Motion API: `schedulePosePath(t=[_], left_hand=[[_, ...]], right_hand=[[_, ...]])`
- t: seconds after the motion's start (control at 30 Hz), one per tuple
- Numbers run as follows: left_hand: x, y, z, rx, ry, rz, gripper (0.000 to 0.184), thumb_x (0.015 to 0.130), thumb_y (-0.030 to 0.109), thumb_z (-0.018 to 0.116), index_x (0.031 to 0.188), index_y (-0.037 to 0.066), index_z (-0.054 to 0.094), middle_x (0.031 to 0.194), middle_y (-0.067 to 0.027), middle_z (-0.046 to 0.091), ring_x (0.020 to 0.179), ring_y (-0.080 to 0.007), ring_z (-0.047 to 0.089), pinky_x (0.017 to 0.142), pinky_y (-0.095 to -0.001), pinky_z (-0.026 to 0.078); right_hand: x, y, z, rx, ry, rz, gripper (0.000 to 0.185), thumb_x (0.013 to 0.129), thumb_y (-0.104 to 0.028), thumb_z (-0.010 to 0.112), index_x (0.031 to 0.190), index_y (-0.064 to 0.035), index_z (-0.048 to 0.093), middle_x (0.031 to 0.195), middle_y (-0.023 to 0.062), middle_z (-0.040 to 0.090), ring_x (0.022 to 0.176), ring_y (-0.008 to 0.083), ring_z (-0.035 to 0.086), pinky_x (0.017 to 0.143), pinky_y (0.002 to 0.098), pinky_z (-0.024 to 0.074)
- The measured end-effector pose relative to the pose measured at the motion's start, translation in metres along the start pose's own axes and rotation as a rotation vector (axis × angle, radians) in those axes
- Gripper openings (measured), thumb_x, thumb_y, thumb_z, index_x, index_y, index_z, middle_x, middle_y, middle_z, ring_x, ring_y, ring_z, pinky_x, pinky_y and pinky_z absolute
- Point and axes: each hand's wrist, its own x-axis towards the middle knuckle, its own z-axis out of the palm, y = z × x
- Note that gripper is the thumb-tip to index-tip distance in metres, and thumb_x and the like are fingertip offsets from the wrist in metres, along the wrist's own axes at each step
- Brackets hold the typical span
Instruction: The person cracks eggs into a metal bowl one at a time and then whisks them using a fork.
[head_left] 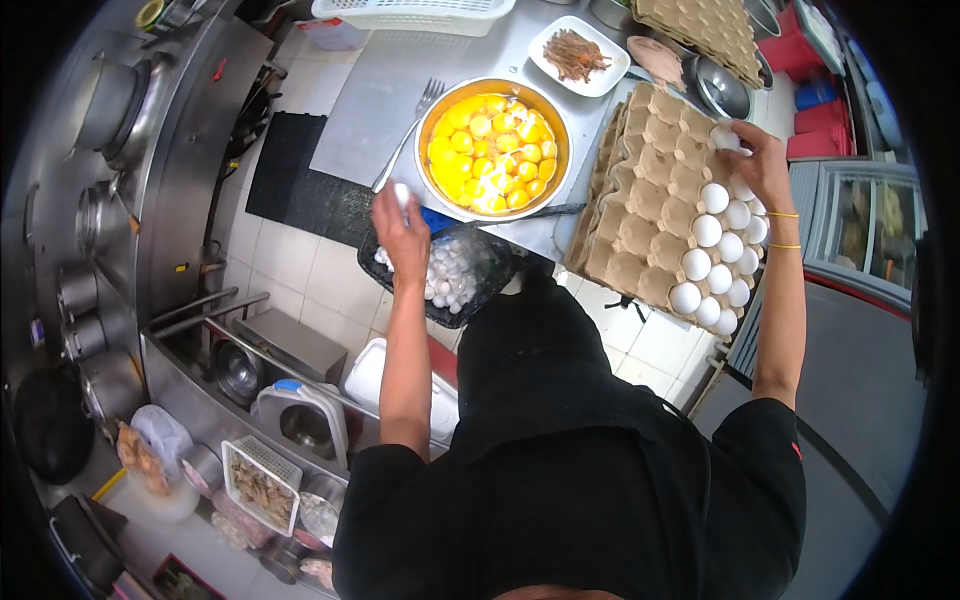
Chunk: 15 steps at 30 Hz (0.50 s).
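My left hand (402, 240) is closed on a white eggshell (402, 194), left of the bowl and over the edge of a black bin (458, 318) holding many white shells (450, 272). My right hand (762, 168) grips a white egg (727, 138) at the upper right corner of the stacked cardboard egg trays (640, 205). Several white eggs (707, 231) fill the tray's right side; its left cups hold nothing. Between my hands, a round metal bowl (424, 172) contains many cracked eggs (490, 150) with whole yolks.
A fork (408, 135) lies left of the bowl on the steel table (370, 110). Behind stand a white dish (540, 48) of brown strips, a white basket (420, 15) and another egg tray (700, 30). Stove pots (105, 100) are left, a glass-topped chest (870, 220) right.
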Motion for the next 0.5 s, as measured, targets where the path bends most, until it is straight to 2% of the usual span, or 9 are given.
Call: schedulePosePath(t=[0.07,0.1,0.17,0.2,0.23,0.27,0.37,0.43,0.5], left_hand=[[-0.001,-0.015,0.006,0.01,-0.142,-0.021,0.045,0.091,0.009,0.066,0.132,-0.006,0.054,0.124,-0.0255,0.056,0.111,-0.0421,0.057,0.094,-0.0462,0.048],[0.005,-0.009,0.001,0.011,-0.125,-0.036,0.045,0.089,0.008,0.068,0.131,-0.005,0.056,0.117,-0.0221,0.06,0.105,-0.0354,0.062,0.09,-0.0413,0.051],[0.017,0.012,-0.022,-0.169,-0.151,-0.23,0.044,0.089,0.008,0.068,0.129,-0.004,0.057,0.112,-0.0184,0.063,0.098,-0.0289,0.064,0.083,-0.0371,0.052],[0.024,0.017,-0.027,-0.26,-0.165,-0.322,0.043,0.089,0.008,0.069,0.129,-0.004,0.058,0.11,-0.0166,0.064,0.094,-0.0256,0.066,0.079,-0.0349,0.053],[0.026,0.007,-0.024,-0.509,-0.151,-0.404,0.04,0.092,0.01,0.067,0.128,-0.005,0.057,0.106,-0.0126,0.065,0.082,-0.0164,0.065,0.067,-0.0284,0.053],[0.033,0.018,-0.032,-0.641,-0.187,-0.449,0.039,0.093,0.011,0.066,0.128,-0.003,0.057,0.105,-0.0119,0.066,0.08,-0.0157,0.065,0.066,-0.0276,0.052],[0.069,0.065,-0.061,-0.984,-0.333,-0.529,0.036,0.096,0.014,0.064,0.127,-0.002,0.057,0.104,-0.0111,0.067,0.075,-0.0148,0.063,0.063,-0.0258,0.052],[0.089,0.086,-0.067,-1.051,-0.465,-0.495,0.039,0.096,0.016,0.065,0.129,-0.003,0.055,0.103,-0.012,0.067,0.075,-0.0139,0.064,0.062,-0.0251,0.052],[0.102,0.099,-0.065,-1.075,-0.577,-0.463,0.042,0.096,0.018,0.065,0.13,-0.004,0.053,0.103,-0.0122,0.066,0.076,-0.0135,0.064,0.061,-0.0247,0.052]], right_hand=[[0.004,-0.005,0.001,0.297,0.048,0.056,0.044,0.079,-0.008,0.073,0.121,0.0021,0.066,0.111,0.0147,0.07,0.097,0.0163,0.067,0.089,0.0282,0.0513],[0.008,-0.007,0.002,0.528,0.094,0.082,0.044,0.08,-0.009,0.072,0.122,0.0021,0.066,0.113,0.0146,0.07,0.098,0.0175,0.067,0.09,0.0292,0.0514],[0.009,-0.024,0.007,1.112,0.126,0.128,0.037,0.087,-0.016,0.068,0.119,0.0026,0.066,0.114,0.0123,0.069,0.096,0.0195,0.068,0.092,0.033,0.052],[0.01,-0.041,0.013,1.298,0.066,0.138,0.035,0.089,-0.017,0.066,0.119,0.0027,0.065,0.116,0.0124,0.067,0.095,0.0186,0.067,0.09,0.0322,0.0526],[0.009,-0.06,0.02,1.483,0.005,0.151,0.034,0.091,-0.018,0.063,0.118,0.0027,0.065,0.118,0.0124,0.065,0.094,0.0177,0.066,0.087,0.0313,0.0531],[0.008,-0.08,0.028,1.668,-0.056,0.163,0.033,0.093,-0.019,0.06,0.118,0.0028,0.064,0.121,0.0125,0.063,0.094,0.0167,0.066,0.085,0.0304,0.0537],[0.008,-0.162,0.063,0.78,-0.205,-0.026,0.019,0.086,-0.019,0.073,0.096,-0.0036,0.067,0.108,0.0099,0.069,0.088,0.0102,0.064,0.072,0.0272,0.0522],[0.012,-0.196,0.103,0.616,-0.065,-0.61,0.027,0.075,-0.022,0.084,0.085,-0.0033,0.069,0.098,0.005,0.072,0.083,0.0146,0.067,0.073,0.0292,0.053],[0.016,-0.221,0.12,0.525,-0.165,-0.781,0.04,0.074,-0.024,0.082,0.106,-0.0025,0.072,0.103,0.0152,0.072,0.09,0.0269,0.069,0.083,0.0366,0.0538]])
